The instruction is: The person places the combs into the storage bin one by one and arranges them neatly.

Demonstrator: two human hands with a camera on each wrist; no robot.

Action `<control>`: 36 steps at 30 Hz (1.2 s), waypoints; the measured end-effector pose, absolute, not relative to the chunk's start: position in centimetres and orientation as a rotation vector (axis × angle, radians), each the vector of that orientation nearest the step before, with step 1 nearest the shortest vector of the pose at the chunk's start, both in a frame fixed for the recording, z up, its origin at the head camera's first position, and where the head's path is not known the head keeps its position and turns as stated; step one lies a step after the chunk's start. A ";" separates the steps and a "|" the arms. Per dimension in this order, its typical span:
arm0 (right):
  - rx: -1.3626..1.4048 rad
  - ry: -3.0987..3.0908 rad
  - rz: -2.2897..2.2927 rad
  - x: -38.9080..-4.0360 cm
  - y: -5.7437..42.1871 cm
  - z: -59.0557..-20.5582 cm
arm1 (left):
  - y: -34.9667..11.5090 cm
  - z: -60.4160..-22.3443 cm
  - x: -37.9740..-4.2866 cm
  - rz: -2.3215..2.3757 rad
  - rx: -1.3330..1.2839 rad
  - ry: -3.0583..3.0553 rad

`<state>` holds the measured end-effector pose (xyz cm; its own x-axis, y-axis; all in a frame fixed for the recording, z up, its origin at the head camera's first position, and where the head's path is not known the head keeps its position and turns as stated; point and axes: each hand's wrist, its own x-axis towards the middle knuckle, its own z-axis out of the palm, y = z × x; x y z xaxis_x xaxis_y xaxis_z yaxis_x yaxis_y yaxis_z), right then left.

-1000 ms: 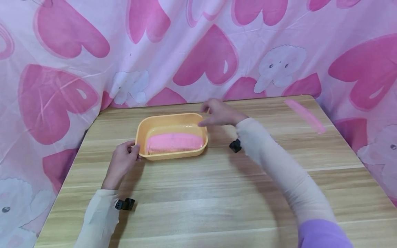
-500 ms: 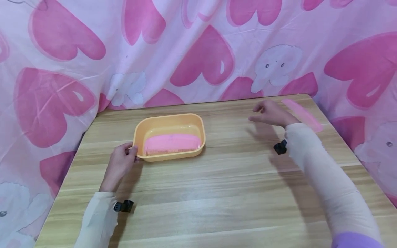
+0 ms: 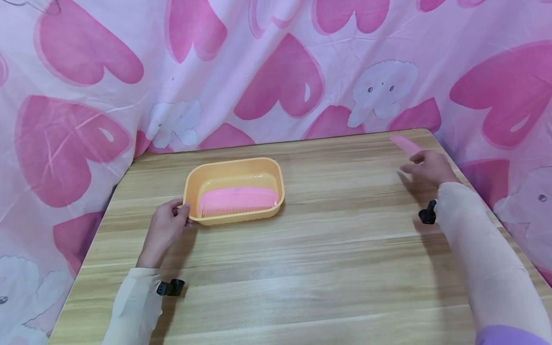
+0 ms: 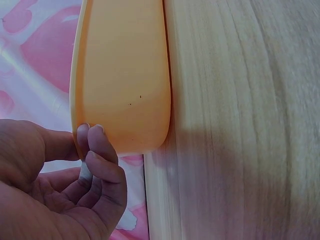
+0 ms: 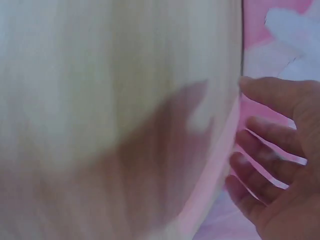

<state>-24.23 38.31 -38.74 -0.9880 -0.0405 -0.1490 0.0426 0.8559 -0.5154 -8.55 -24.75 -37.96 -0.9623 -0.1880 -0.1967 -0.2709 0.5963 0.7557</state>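
At the left corner of a yellow-orange plastic basin, my left hand pinches the rim between thumb and curled fingers, as the left wrist view also shows. Inside the basin lies a pink comb, its teeth toward me. Far to the right, my right hand hovers over a second pink comb, long and slightly curved, and covers its near part. In the right wrist view the fingers are spread and relaxed beside this comb, with nothing gripped.
The wood-grain table ends just beyond the second comb on the right. Behind and beside it hangs a pink curtain with hearts and white animals. A small black camera sits on the right wrist, another on the left.
My right hand has left the basin's right end and moved across to the second comb on the right. My left hand keeps its pinch on the basin, which stays in place.
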 end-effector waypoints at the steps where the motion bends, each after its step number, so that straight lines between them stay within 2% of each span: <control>1: 0.025 2.911 -0.802 -24.2 38.8 -39.0 | -24.8 -38.0 -8.6 1.308 -0.390 2.724; 10: 0.121 3.169 -0.701 -24.9 40.8 -40.8 | -24.8 -37.9 -8.5 1.306 -0.399 2.728; 21: 0.434 2.973 -0.713 -25.6 41.3 -41.5 | -24.7 -37.8 -8.7 1.301 -0.432 2.702; 36: 0.294 3.076 -0.596 -26.2 41.3 -42.5 | -24.7 -37.9 -8.7 1.295 -0.389 2.741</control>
<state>-26.18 41.33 -42.47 -0.9825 0.1837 -0.0298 0.1815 0.9109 -0.3706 -8.69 -24.69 -37.92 -0.9640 -0.1919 -0.1841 -0.2641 0.6093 0.7476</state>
